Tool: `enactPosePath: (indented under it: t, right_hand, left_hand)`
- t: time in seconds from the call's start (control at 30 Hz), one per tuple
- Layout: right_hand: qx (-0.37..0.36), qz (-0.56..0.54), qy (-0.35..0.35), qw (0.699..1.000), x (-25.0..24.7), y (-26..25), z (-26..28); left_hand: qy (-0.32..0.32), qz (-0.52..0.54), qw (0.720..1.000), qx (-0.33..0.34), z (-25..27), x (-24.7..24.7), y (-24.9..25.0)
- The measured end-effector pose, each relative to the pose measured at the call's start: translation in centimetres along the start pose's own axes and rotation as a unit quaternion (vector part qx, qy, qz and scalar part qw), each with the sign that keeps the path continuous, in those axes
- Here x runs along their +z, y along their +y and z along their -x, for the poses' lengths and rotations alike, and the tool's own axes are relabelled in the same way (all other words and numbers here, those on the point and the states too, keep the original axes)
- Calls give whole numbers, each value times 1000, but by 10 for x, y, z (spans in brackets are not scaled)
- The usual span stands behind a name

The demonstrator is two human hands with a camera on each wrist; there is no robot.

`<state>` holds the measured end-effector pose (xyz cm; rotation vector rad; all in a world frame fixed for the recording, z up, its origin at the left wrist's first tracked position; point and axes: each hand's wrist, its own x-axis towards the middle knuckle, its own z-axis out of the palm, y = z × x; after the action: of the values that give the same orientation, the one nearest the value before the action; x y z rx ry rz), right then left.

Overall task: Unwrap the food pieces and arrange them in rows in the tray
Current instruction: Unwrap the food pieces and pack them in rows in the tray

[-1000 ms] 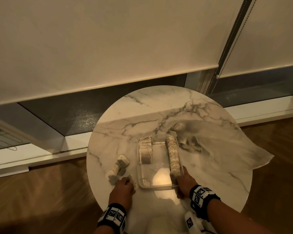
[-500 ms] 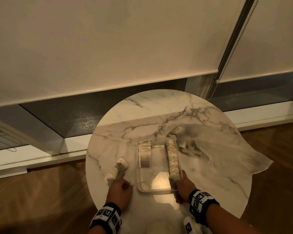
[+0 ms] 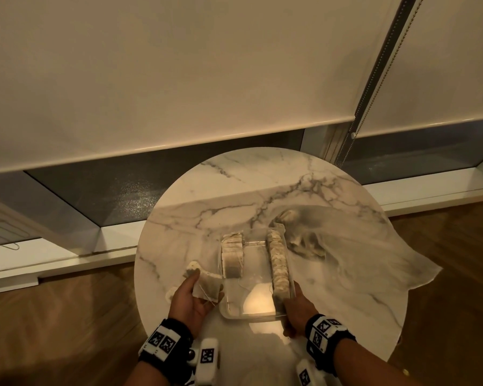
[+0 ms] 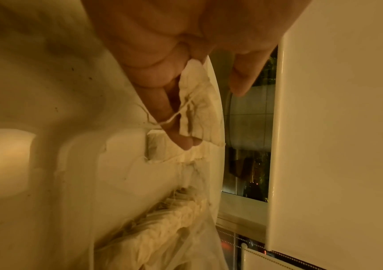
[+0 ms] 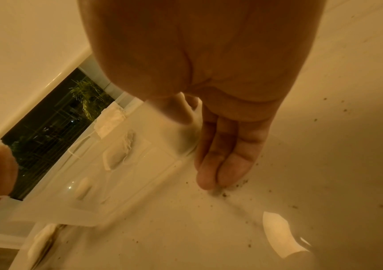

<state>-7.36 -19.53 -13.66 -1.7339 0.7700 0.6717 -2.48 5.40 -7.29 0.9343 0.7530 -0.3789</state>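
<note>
The left hand (image 3: 191,298) pinched a soft, papery tea bag (image 3: 208,285) between thumb and fingers, string trailing, just left of the clear plastic tray (image 3: 248,316), probably to extend the short left row (image 3: 232,254). The right hand (image 3: 299,307) nipped the tray's near corner, thumb inside the thin wall, straight fingers together outside, likely to stop it sliding on the slick marble table (image 3: 234,190). The right row (image 3: 278,263) stood packed on edge; crumpled film (image 3: 360,246) lay beyond

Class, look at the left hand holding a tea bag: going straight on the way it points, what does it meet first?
The left hand would probably meet the left wall of the tray, then the short row of tea bags just inside it; its height is unclear.
</note>
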Motion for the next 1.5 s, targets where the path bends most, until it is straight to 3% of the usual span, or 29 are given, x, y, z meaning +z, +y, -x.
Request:
enactPosePath:
  t: [0.13,0.23,0.3,0.5,0.7,0.87,1.03,1.27,1.37,1.5]
  right_hand:
    - [1,7,-3,1000,-1,1,-1]
    - [1,5,-4,1000,-1,2,-1]
    - [-1,0,-5,1000,-2,1,0]
    - [-4,-9,-11,1000,-3,1,1]
    - [-3,-4,-8,1000,-1,1,-1]
    - [-3,-4,-9,1000,-3,-1,4]
    - [3,3,-8,1000,-3,-4,6]
    - [-2,-4,-8,1000,-3,-7,9]
    - [-1,-1,-11,1000,-4,-9,11]
    - [-7,10,-8,1000,-5,-8,10]
  left_hand:
    - [2,-135,988,69,0,9,-7]
    - [29,-276,952,127,-4,9,-12]
    - [17,-373,910,178,-8,9,-15]
    - [-45,-599,740,302,-11,25,-13]
    - [-65,-751,604,259,-23,43,1]
    - [-42,-812,522,256,-32,63,10]
    - [-40,-844,481,235,-40,77,12]
    - [-32,-886,399,233,-49,88,18]
    - [-29,-895,362,260,-53,87,16]
    - [-4,-868,390,308,-54,81,11]
